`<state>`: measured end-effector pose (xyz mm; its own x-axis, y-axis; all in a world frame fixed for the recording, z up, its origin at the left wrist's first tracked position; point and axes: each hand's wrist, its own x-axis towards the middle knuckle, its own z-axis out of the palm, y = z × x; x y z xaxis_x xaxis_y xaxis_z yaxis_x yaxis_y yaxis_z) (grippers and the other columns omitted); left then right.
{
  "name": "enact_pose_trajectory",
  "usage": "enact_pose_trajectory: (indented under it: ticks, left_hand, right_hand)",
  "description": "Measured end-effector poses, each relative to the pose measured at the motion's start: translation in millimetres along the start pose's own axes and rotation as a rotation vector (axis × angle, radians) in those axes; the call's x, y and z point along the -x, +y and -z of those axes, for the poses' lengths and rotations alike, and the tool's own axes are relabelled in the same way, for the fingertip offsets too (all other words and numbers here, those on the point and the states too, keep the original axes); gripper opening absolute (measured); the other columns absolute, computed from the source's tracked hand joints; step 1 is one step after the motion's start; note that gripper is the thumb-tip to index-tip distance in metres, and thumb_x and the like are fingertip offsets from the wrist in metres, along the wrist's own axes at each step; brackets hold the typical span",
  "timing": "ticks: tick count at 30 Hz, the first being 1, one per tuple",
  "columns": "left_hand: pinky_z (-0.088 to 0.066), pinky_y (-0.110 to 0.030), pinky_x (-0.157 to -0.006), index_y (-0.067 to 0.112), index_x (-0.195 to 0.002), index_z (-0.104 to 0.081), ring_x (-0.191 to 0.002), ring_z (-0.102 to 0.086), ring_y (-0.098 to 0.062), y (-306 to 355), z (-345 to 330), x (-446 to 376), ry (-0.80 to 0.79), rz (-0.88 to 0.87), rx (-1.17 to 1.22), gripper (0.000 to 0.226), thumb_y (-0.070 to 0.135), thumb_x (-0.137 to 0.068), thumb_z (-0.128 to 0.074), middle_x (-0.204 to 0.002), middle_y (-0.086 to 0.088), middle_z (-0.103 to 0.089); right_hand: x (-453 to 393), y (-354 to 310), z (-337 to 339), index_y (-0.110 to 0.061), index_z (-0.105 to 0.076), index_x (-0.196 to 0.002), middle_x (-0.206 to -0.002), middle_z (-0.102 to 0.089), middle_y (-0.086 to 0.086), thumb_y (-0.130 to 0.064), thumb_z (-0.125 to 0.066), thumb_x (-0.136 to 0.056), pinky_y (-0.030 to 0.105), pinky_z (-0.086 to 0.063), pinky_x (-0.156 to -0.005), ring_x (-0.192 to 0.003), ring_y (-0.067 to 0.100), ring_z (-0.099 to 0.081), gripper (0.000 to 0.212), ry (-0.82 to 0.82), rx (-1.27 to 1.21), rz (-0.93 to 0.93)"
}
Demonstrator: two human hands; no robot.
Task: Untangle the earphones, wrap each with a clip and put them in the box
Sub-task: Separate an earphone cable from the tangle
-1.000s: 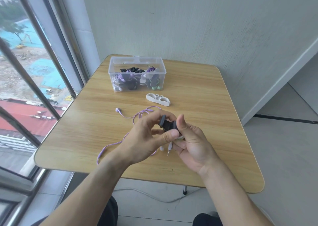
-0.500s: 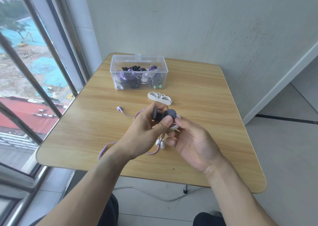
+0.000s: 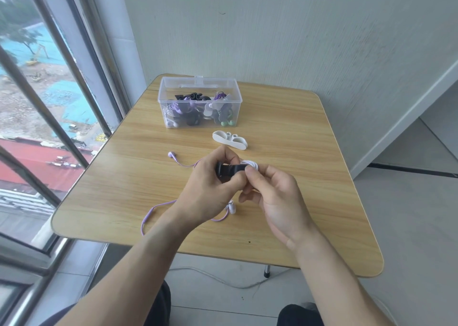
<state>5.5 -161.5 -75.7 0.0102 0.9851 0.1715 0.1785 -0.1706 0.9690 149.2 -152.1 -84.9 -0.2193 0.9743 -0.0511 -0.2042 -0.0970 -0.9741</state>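
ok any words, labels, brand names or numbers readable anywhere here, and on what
None can be read.
Clear plastic box: no label shows.
White clip on the table: plain.
Black clip held by the left hand and right hand: no marking visible.
Buildings outside the window: too blurred to tell.

Box [image 3: 199, 102] at table [image 3: 285, 132] rear, spare clip [image 3: 230, 140] before it, hands nearer, earphone cable [image 3: 158, 208] left.

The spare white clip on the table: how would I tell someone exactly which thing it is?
Start at the clear plastic box at the table's far edge. Just in front of its right end, flat on the wood, lies the white clip. It is the only loose white looped piece; the black clip is held in the hands.
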Motion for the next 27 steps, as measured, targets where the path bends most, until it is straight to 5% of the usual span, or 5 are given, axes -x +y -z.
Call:
enact_pose_trajectory:
  ticks: [4, 9, 12, 23, 27]
  left_hand:
    - [-0.045, -0.021, -0.059, 0.007, -0.086, -0.05, -0.06, -0.054, -0.01, -2, -5, 0, 0.063, -0.017, -0.049, 0.016, 0.001, -0.088, -0.065, -0.065, 0.002, -0.059]
    - [-0.053, -0.05, -0.075, 0.02, -0.088, -0.046, -0.078, -0.064, -0.029, -14, -10, 4, 0.076, -0.066, -0.135, 0.019, 0.013, -0.092, -0.064, -0.082, -0.004, -0.066]
    - [-0.051, -0.044, -0.075, 0.026, -0.09, -0.043, -0.081, -0.062, -0.026, -19, -11, 5, 0.101, -0.089, -0.194, 0.021, 0.02, -0.093, -0.063, -0.084, -0.001, -0.065]
    - [-0.047, -0.033, -0.066, 0.017, -0.1, -0.034, -0.082, -0.061, -0.021, -22, -1, 3, 0.016, -0.08, -0.244, 0.01, 0.015, -0.104, -0.043, -0.096, -0.009, -0.06]
    - [-0.04, -0.018, -0.079, 0.034, -0.118, -0.037, -0.092, -0.055, -0.011, -22, 1, 5, -0.005, -0.078, -0.292, 0.029, 0.01, -0.103, -0.042, -0.093, 0.013, -0.056]
  right_hand:
    - [0, 4, 2, -0.004, -0.07, -0.099, -0.085, -0.077, 0.01, -0.014, -0.064, -0.097, 0.045, -0.061, -0.075, -0.074, 0.029, -0.075, 0.012, 0.109, 0.181, 0.095]
    - [1, 6, 4, -0.008, -0.071, -0.096, -0.081, -0.078, 0.002, -0.012, -0.066, -0.095, 0.032, -0.06, -0.067, -0.067, 0.021, -0.076, 0.006, 0.18, 0.313, 0.169]
    - [1, 7, 5, -0.007, -0.074, -0.101, -0.082, -0.078, -0.002, -0.011, -0.063, -0.098, 0.025, -0.059, -0.064, -0.07, 0.015, -0.075, 0.012, 0.163, 0.39, 0.21]
    - [6, 12, 0, -0.012, -0.067, -0.128, -0.105, -0.077, -0.008, -0.013, -0.058, -0.101, 0.047, -0.06, -0.086, -0.097, 0.007, -0.073, 0.028, 0.091, 0.44, 0.209]
    - [6, 11, 0, -0.014, -0.063, -0.132, -0.116, -0.074, 0.0, -0.006, -0.054, -0.102, 0.045, -0.058, -0.091, -0.103, 0.01, -0.072, 0.033, 0.026, 0.419, 0.189]
